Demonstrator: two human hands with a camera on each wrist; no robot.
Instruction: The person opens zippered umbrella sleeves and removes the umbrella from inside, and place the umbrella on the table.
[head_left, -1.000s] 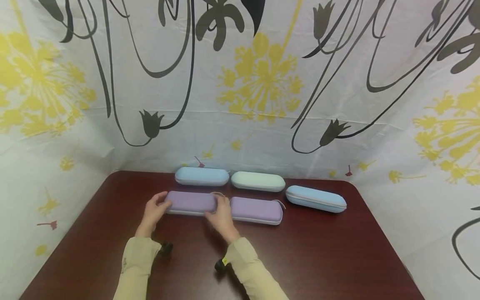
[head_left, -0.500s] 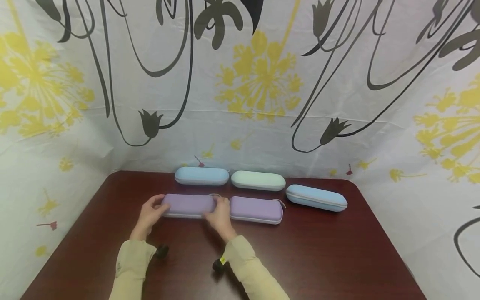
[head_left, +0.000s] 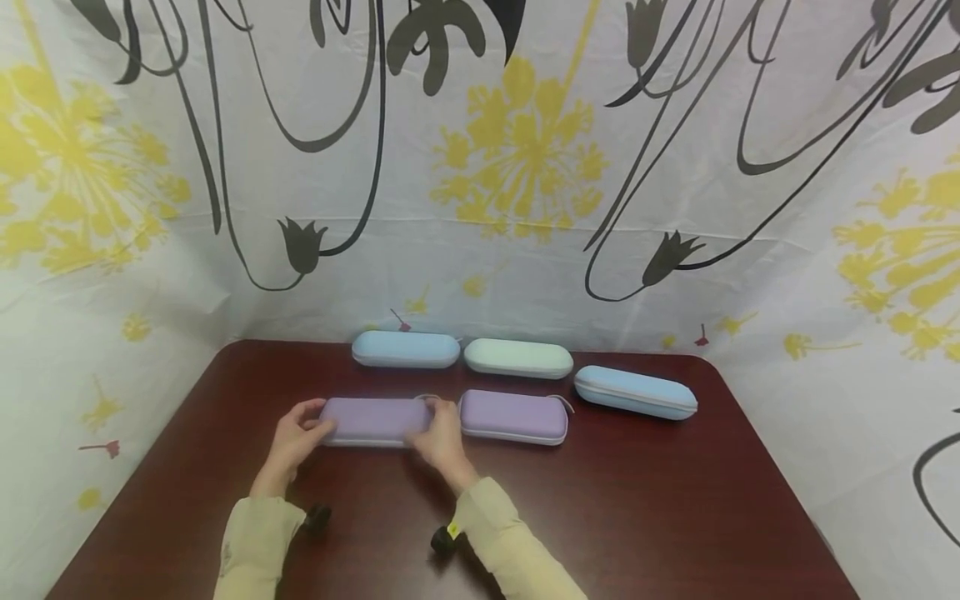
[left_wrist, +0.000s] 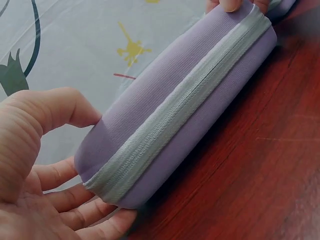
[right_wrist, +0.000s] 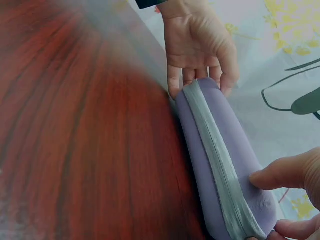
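Note:
A long purple hard-shell zippered case [head_left: 375, 421] lies between both hands on the dark red table, its pale zip band facing the person. My left hand [head_left: 292, 437] grips its left end, thumb on top and fingers around the end, as the left wrist view shows up close. At the right end my right hand [head_left: 444, 437] holds it, and the thumb [right_wrist: 280, 172] presses the top in the right wrist view. A second purple zippered case [head_left: 513, 417] lies just right of my right hand. Small cord loops show at the right ends of both purple cases.
Along the back of the table [head_left: 637, 500] lie a light blue case [head_left: 405, 350] and a mint green case [head_left: 517, 358]. Another blue case [head_left: 636, 392] sits slanted at the right. A patterned cloth [head_left: 480, 275] hangs behind the table's far edge.
Both hands have drawn the held purple zippered case toward the person and slightly left, widening its gap from the back row. The other cases stay in place.

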